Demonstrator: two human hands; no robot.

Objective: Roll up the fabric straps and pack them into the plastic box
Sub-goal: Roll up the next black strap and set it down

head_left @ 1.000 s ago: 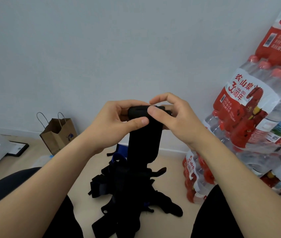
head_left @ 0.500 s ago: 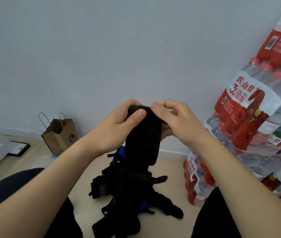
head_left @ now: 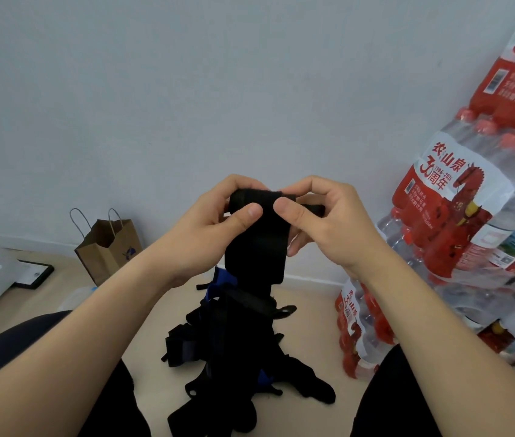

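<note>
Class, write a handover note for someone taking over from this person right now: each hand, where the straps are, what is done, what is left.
Left hand pinches the rolled top of the black strap.
Right hand pinches the same roll beside it.
The strap's tail hangs above the pile of straps on the floor.
Done: roll begun.
Left: finish rolling, pack it, then the pile. No plastic box can be made out.
</note>
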